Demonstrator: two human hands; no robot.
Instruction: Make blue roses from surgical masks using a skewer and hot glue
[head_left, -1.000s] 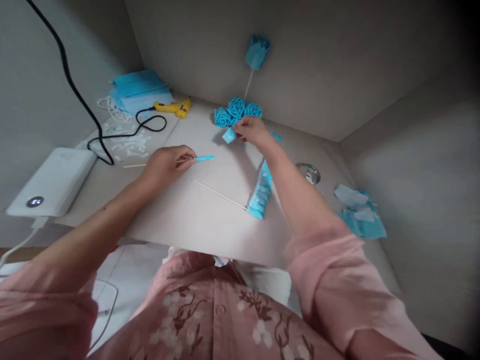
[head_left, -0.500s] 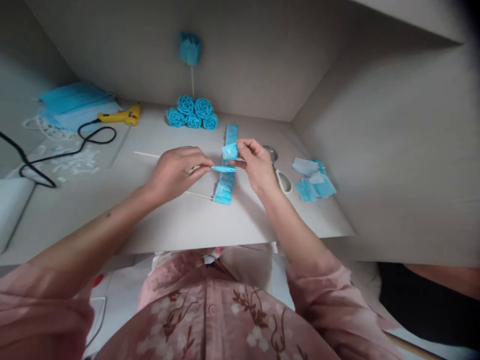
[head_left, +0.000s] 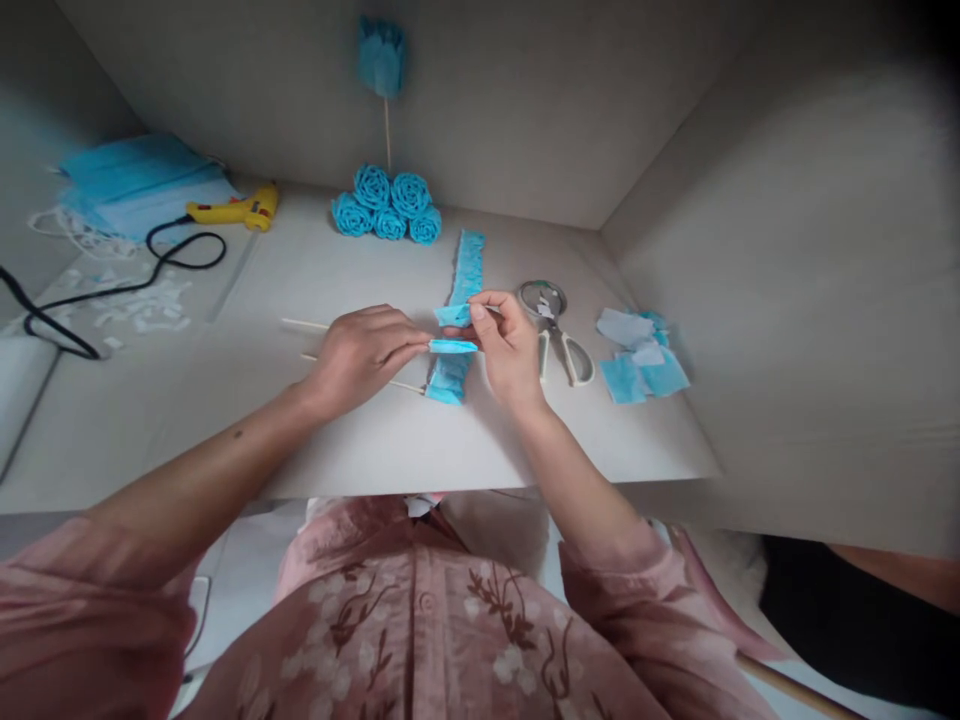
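My left hand [head_left: 371,355] pinches a thin wooden stick [head_left: 304,324] close to the narrow blue roll [head_left: 454,347] at its right end. Between thumb and fingers, my right hand [head_left: 504,335] grips a short blue fabric strip [head_left: 452,315] just above that roll. Whether strip and roll are joined, I cannot tell. Beneath both hands a long pleated blue strip [head_left: 469,262] lies on the table. A second stick [head_left: 407,387] touches its lower end and runs left under my left hand.
Scissors [head_left: 566,355] and blue and white fabric scraps [head_left: 645,372] lie to the right. Rolled blue flowers [head_left: 390,222] are stacked at the back, below a taller one [head_left: 381,62] on a stick. Face masks [head_left: 142,180], a yellow glue gun [head_left: 240,210] and its black cord [head_left: 157,275] are left.
The strip in my right hand has come down closer to the roll and lies flatter. My left hand keeps its pinch on the stick. The view has shifted slightly.
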